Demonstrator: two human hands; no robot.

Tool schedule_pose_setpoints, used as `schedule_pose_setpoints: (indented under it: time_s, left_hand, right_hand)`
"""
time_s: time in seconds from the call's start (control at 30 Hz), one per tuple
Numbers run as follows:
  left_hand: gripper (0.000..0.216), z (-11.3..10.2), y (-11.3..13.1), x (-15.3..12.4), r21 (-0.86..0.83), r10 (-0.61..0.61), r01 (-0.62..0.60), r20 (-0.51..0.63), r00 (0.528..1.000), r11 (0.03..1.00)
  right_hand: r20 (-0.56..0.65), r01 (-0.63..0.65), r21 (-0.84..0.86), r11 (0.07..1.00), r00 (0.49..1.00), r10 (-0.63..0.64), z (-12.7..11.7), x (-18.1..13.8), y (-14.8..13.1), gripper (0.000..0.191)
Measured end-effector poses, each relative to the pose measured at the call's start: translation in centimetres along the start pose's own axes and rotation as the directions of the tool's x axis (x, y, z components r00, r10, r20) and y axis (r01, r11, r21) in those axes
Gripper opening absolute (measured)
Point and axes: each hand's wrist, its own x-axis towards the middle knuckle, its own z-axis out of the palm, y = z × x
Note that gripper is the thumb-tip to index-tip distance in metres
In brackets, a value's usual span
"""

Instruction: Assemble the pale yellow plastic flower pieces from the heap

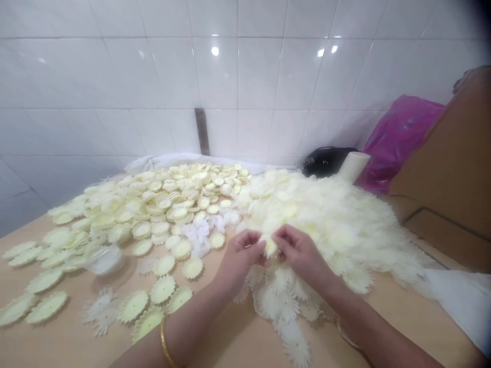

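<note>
Between my two hands, near the middle of the view, is a small pale yellow flower-shaped piece (270, 247) with a fringed edge. My left hand (242, 258) pinches it from the left with thumb and forefinger. From the right, my right hand (301, 255) grips its other edge, fingers curled. Just below and behind the hands spreads a heap of thin, whitish petal pieces (322, 209). To the left lies a big pile of thicker pale yellow scalloped discs (169, 199), many with a small centre hole.
A small clear bowl (105, 259) stands among the discs, near crumpled white tissue (197, 237). Behind the petal heap are a white roll (353, 166), a black item (326, 161) and a purple plastic bag (402, 133). A cardboard box (448, 168) borders the right, a tiled wall (253, 76) the back.
</note>
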Motion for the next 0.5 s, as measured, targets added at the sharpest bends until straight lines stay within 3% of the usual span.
schedule_pose_setpoints:
  time_s: [0.07,0.17,0.23,0.3,0.4,0.5]
  left_hand:
    - [0.016,-0.4,0.2,0.2,-0.061,-0.068,0.07,0.034,0.997,0.996]
    - [0.009,-0.8,0.1,0.2,0.072,-0.024,0.025,-0.006,1.0,0.997]
    - [0.006,-0.8,-0.2,0.2,0.216,0.086,-0.07,-0.065,0.994,0.974]
    - [0.007,-0.6,-0.5,0.2,0.272,0.186,-0.15,-0.114,0.976,0.95]
    - [0.011,-0.2,-0.4,0.0,0.095,0.15,-0.138,-0.142,0.978,0.986]
    - [0.037,0.1,0.2,-0.2,-0.225,-0.046,0.034,-0.047,0.998,0.974]
  right_hand:
    - [0.063,-0.055,0.105,0.993,0.997,0.049,-0.5,0.3,0.1,0.019]
    - [0.201,-0.055,0.149,0.987,0.979,0.024,-0.7,0.2,0.0,0.014]
    - [0.197,0.028,0.068,0.997,0.98,-0.041,-0.4,-0.1,-0.3,0.009]
    - [0.109,0.142,-0.102,0.985,0.985,-0.13,0.0,-0.5,-0.4,0.007]
    - [-0.01,0.318,-0.374,0.871,0.938,-0.346,0.7,-0.7,-0.1,0.01]
    - [-0.009,0.478,-0.574,0.666,0.809,-0.588,1.0,-0.5,0.8,0.016]
